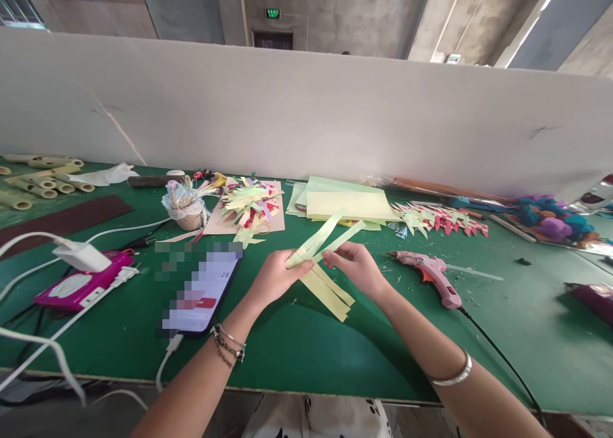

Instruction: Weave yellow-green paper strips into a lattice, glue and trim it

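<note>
Several pale yellow-green paper strips [330, 292] cross one another above the green table. My left hand [276, 276] is closed on them, its thumb pressed over the crossing. One strip slants up to the right, and my right hand [357, 267] pinches a strip near the same crossing. The longer ends hang down to the lower right. Behind my hands lies a stack of pale yellow and green paper sheets [352, 205]. A pink glue gun [428, 273] rests on its side to the right of my right hand, its cord running to the front edge.
A lit phone [205, 291] with a charging cable lies left of my hands, near a magenta power strip [83, 285]. Cut paper pieces [251, 202], a small wrapped basket [186, 211], red-and-green fringed paper [443, 219] and bamboo tubes [43, 186] line the back before a white partition [287, 112].
</note>
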Motion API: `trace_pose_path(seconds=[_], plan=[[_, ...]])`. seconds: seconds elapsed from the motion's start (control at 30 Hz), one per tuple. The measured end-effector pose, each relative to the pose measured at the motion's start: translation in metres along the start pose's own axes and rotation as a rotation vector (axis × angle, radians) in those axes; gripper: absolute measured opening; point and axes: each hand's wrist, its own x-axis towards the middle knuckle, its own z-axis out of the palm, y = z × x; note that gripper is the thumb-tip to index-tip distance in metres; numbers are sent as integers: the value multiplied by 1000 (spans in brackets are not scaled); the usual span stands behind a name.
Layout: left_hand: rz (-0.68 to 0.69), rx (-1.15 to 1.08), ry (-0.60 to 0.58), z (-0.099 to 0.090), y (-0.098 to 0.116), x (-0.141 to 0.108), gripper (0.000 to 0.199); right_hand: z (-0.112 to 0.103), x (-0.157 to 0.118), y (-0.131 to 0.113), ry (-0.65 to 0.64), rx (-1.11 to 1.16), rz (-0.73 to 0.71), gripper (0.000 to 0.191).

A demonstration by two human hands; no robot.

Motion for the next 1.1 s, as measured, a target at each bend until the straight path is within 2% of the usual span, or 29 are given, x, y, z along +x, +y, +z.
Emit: trace_pose_path(seconds=[0.3,0.47,0.7,0.77,0.9,0.97,1.1], plan=[[-18,-4,-4,0,-1,0,38,4,0,2,7,-11,-5,28],[-23,-9,-14,0,-1,0,39,1,-1,-2,85,-16,15,32],[10,21,35,-4,1,0,42,-3,1,-4,82,20,31,36],[17,16,51,-5,2,0,42,-3,1,-4,5,22,13,37],[36,-21,86,-6,4,-1,39,1,-2,-3,-281,-49,13,33],[26,-30,88,-6,3,0,37,4,-3,-1,-306,-98,31,36],[-23,-99,1,-5,-1,3,37,8,-5,0,-229,-122,34,42]])
